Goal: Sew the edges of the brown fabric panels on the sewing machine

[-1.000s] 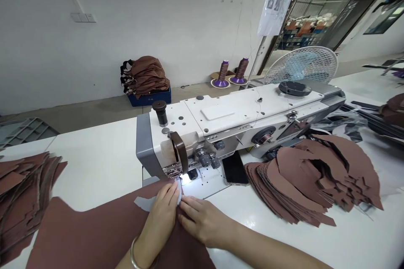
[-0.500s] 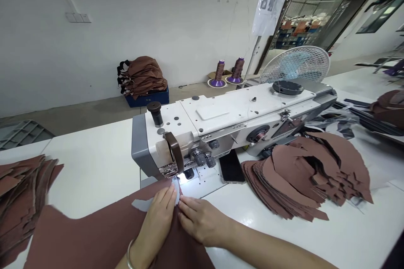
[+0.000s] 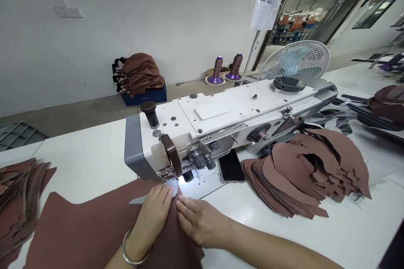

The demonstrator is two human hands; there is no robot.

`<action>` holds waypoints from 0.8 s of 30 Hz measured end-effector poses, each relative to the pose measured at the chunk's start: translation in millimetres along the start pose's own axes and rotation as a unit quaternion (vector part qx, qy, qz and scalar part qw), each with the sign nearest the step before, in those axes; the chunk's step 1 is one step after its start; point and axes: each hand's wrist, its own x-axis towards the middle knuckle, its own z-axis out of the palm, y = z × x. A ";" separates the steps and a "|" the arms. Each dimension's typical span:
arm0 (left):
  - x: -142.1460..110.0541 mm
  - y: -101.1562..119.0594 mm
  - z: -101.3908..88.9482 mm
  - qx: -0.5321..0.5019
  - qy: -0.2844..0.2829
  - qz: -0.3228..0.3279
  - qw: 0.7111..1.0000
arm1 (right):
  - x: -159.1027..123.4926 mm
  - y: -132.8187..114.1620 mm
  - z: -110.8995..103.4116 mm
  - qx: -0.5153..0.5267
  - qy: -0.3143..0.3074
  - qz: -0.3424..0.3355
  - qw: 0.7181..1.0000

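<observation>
A large brown leather-like piece (image 3: 91, 227) lies across the table, its far edge at the needle area of a white sewing machine (image 3: 217, 111). On top of it is a small pale grey-blue piece (image 3: 172, 185), whose far end reaches under the machine head by the lit presser foot. My left hand (image 3: 157, 206), with a bangle at the wrist, rests flat on both pieces with its fingers stretched forward, partly covering the pale one. At the brown piece's right edge, my right hand (image 3: 200, 222) has its fingers closed on the material, just right of my left fingertips.
Stacked brown cut pieces (image 3: 293, 172) lie right of the machine, near a black phone (image 3: 232, 166). Another brown stack (image 3: 22, 206) is at the left. Behind stand two thread cones (image 3: 217, 70), a fan (image 3: 295, 61) and a blue crate (image 3: 144, 96) of brown material.
The pale piece and the brown piece have shifted slightly farther in under the machine head. My left hand has moved a little left over the pale piece. The view has shifted slightly.
</observation>
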 end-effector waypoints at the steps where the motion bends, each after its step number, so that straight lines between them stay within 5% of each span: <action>1: 1.4 -1.3 0.1 -0.002 0.003 0.007 1.000 | 0.4 0.4 0.4 -0.002 0.000 0.001 1.000; 24: 26.7 11.5 2.0 0.075 -0.032 0.007 0.997 | 5.2 -1.6 10.1 -0.022 -0.011 0.019 1.000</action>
